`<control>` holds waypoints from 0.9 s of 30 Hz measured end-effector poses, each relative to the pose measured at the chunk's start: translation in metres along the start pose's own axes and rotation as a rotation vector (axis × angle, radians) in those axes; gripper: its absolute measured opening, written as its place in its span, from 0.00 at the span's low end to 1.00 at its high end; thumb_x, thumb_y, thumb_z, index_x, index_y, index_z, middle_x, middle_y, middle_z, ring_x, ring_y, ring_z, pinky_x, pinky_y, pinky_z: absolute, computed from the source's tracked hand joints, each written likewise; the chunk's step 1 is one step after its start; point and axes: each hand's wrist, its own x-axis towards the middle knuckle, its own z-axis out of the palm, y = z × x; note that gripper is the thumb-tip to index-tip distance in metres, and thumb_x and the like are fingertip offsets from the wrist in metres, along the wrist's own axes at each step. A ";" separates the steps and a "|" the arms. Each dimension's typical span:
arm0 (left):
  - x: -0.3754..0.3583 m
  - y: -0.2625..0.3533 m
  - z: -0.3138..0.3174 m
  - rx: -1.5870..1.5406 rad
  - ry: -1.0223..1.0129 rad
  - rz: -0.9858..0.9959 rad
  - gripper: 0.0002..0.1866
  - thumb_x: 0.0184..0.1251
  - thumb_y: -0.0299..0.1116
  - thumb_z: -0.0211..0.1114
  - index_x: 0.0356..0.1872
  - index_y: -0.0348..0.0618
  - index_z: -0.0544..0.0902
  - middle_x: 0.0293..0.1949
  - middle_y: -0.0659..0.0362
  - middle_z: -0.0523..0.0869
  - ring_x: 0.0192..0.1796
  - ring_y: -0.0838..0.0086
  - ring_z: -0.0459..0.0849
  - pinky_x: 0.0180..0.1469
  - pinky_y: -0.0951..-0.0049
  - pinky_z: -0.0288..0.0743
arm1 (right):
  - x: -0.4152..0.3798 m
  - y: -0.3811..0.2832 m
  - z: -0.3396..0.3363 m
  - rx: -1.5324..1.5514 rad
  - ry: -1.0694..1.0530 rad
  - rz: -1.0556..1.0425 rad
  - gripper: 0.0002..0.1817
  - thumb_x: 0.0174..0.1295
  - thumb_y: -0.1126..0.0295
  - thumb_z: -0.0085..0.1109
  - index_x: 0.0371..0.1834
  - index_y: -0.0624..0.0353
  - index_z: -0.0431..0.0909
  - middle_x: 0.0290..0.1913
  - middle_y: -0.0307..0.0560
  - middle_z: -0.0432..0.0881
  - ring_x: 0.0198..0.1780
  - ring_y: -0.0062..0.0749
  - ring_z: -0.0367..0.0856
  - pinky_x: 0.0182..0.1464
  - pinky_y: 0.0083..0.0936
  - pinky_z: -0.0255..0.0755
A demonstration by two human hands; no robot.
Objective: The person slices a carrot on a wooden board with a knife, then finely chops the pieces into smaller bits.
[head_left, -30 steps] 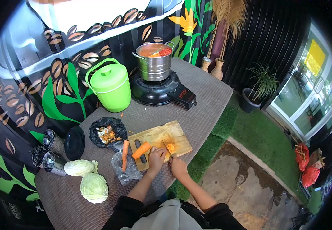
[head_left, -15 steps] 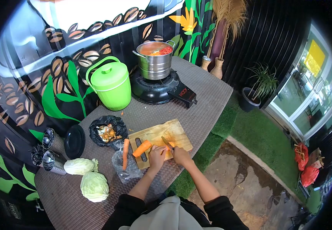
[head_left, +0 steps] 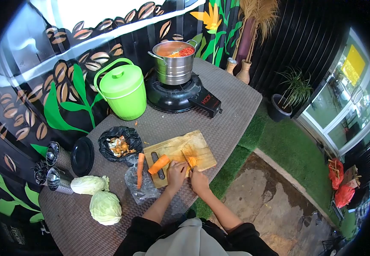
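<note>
Head cam: carrot piece [head_left: 191, 161] sits on cutting board [head_left: 180, 151], toward its 4 o'clock corner, orange bits around it. Knife [head_left: 186, 160] blade angled over that piece, handle in right hand [head_left: 199, 181], fingers wrapped tight round handle. Left hand [head_left: 176, 171] at board's 6 o'clock edge, fingertips curled, pressing next to the carrot piece; can't tell if it actually pinches it. Bigger carrot chunk [head_left: 158, 164] lies on board at 9 o'clock of left hand, across a dark peeler-like tool [head_left: 155, 166]. Whole carrot [head_left: 140, 170] off the board at its 9 o'clock, lying on clear plastic bag [head_left: 140, 187]. Black bag w/ veg scraps [head_left: 120, 145] at 10 o'clock of board. Two cabbages [head_left: 96, 197] near table's 7 o'clock end, steel cups [head_left: 52, 168] and black plate stack [head_left: 83, 156] just beyond. Green lidded bucket [head_left: 122, 90] at 11 o'clock of board. Steel pot [head_left: 174, 64] w/ chopped orange and red veg on black cooktop [head_left: 179, 96] at 12 o'clock. Table [head_left: 232, 102] has grey woven mat surface.
</note>
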 end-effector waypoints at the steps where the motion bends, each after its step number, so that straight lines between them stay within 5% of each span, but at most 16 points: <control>1: 0.000 0.001 0.000 -0.003 0.000 0.002 0.08 0.57 0.27 0.65 0.34 0.35 0.87 0.38 0.54 0.88 0.40 0.64 0.81 0.43 0.68 0.77 | 0.005 0.003 0.003 0.003 0.027 -0.035 0.17 0.70 0.57 0.46 0.39 0.63 0.68 0.30 0.64 0.83 0.34 0.57 0.84 0.35 0.48 0.78; 6: 0.000 0.004 -0.001 0.025 0.013 0.016 0.07 0.55 0.26 0.69 0.35 0.35 0.87 0.36 0.53 0.88 0.39 0.64 0.81 0.43 0.69 0.77 | 0.042 0.020 -0.024 0.063 0.019 -0.221 0.21 0.70 0.55 0.46 0.39 0.67 0.72 0.31 0.66 0.82 0.28 0.56 0.83 0.31 0.47 0.77; 8: 0.000 0.005 -0.001 0.016 0.014 -0.006 0.07 0.54 0.26 0.69 0.33 0.36 0.87 0.35 0.53 0.88 0.39 0.64 0.81 0.44 0.68 0.77 | 0.039 0.006 -0.080 0.264 -0.417 -0.068 0.23 0.70 0.55 0.45 0.40 0.70 0.75 0.34 0.70 0.81 0.32 0.57 0.83 0.35 0.47 0.76; 10: 0.003 0.001 0.003 0.007 0.021 -0.029 0.06 0.53 0.26 0.70 0.32 0.36 0.87 0.35 0.53 0.88 0.40 0.64 0.81 0.44 0.68 0.77 | 0.038 0.017 -0.078 0.305 -0.358 -0.020 0.26 0.71 0.53 0.43 0.40 0.71 0.76 0.36 0.71 0.80 0.38 0.57 0.83 0.39 0.48 0.76; 12: 0.005 -0.007 0.006 0.004 -0.008 -0.042 0.05 0.51 0.25 0.71 0.28 0.36 0.85 0.33 0.54 0.86 0.40 0.62 0.80 0.45 0.66 0.76 | 0.040 0.044 -0.047 0.275 0.074 -0.233 0.26 0.71 0.53 0.42 0.42 0.70 0.76 0.36 0.72 0.80 0.38 0.57 0.83 0.39 0.48 0.76; 18: 0.026 0.008 -0.005 -0.001 -0.066 0.067 0.06 0.49 0.22 0.69 0.26 0.35 0.79 0.36 0.52 0.82 0.42 0.56 0.80 0.47 0.62 0.74 | -0.002 0.040 -0.040 0.003 0.101 0.029 0.24 0.71 0.54 0.39 0.47 0.66 0.73 0.35 0.66 0.83 0.35 0.56 0.84 0.38 0.47 0.77; 27: 0.023 -0.010 -0.004 -0.131 -0.298 -0.106 0.04 0.53 0.23 0.67 0.26 0.36 0.80 0.34 0.48 0.81 0.44 0.55 0.80 0.46 0.61 0.73 | -0.007 0.023 -0.024 -0.131 0.112 -0.069 0.21 0.71 0.52 0.39 0.44 0.60 0.70 0.25 0.58 0.82 0.28 0.52 0.84 0.28 0.45 0.76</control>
